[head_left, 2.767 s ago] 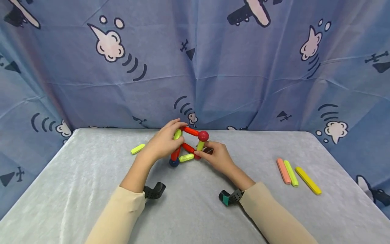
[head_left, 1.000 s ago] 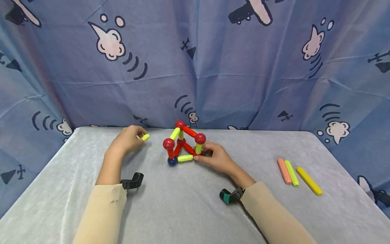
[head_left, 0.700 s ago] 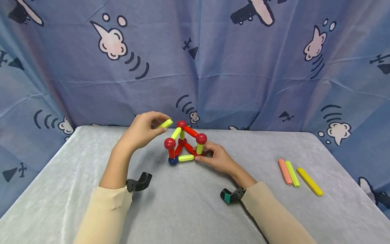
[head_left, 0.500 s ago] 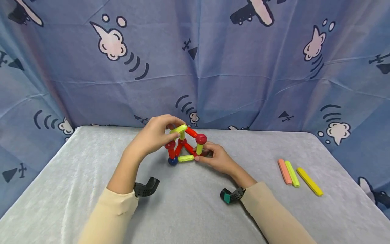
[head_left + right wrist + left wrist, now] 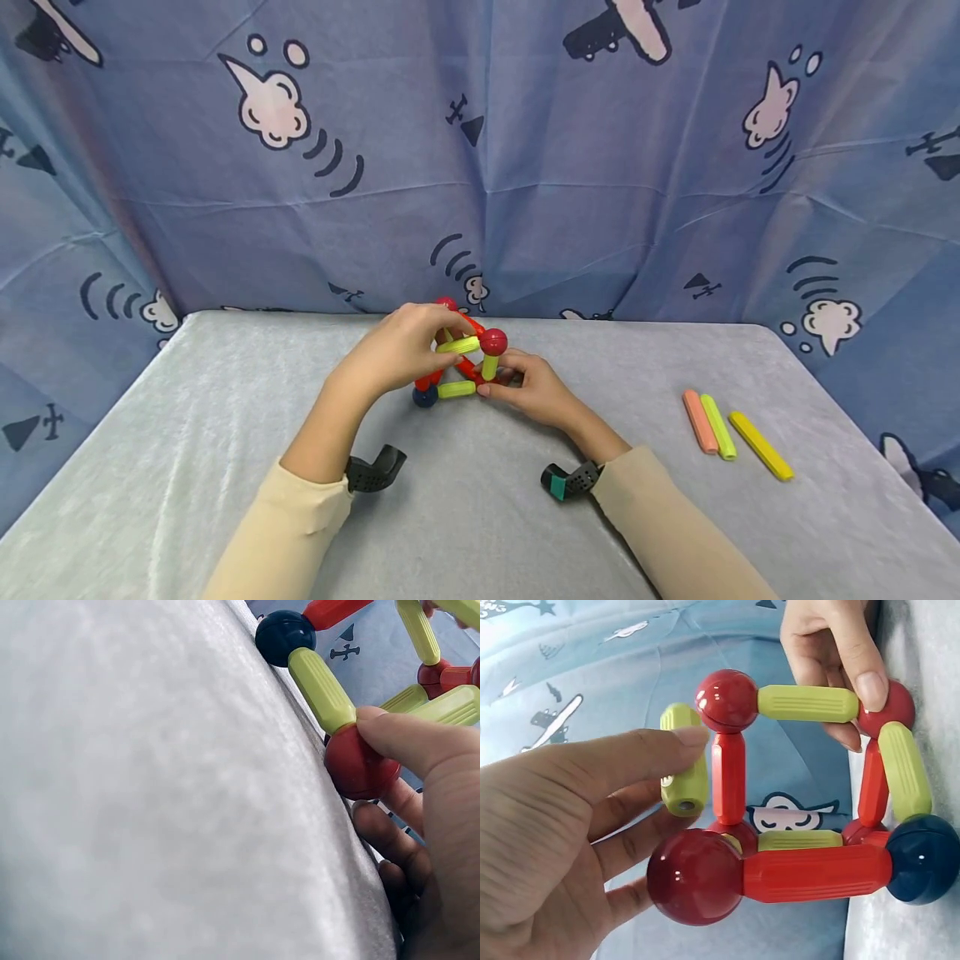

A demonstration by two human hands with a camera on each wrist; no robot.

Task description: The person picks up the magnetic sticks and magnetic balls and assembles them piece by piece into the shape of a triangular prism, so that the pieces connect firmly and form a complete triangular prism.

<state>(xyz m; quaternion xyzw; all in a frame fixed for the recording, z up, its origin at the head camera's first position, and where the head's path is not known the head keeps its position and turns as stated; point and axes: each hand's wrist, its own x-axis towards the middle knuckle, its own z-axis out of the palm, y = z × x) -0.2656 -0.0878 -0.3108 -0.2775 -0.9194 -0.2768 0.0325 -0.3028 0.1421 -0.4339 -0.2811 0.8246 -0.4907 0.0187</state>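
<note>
My left hand (image 5: 401, 346) pinches a loose yellow-green rod (image 5: 459, 344) between thumb and fingers, one end close to the upper right red ball (image 5: 492, 342). In the left wrist view the rod (image 5: 684, 761) appears beside the frame of red and yellow-green rods and balls, near a red ball (image 5: 727, 701). The frame's dark blue ball (image 5: 425, 395) rests on the table at the front left. My right hand (image 5: 542, 387) grips the lower right red ball, seen as a red ball (image 5: 361, 763) under the thumb in the right wrist view. My left hand partly hides the frame's left side.
On the table (image 5: 600, 375), to the right, lie a salmon rod (image 5: 701, 422), a yellow-green rod (image 5: 718, 427) and a longer yellow rod (image 5: 761, 446). A blue patterned curtain (image 5: 600, 208) hangs behind the table's back edge.
My left hand let go of the frame, picked up the loose yellow-green rod from the left and carried it right to the upper right ball. My right hand has stayed at the lower right ball.
</note>
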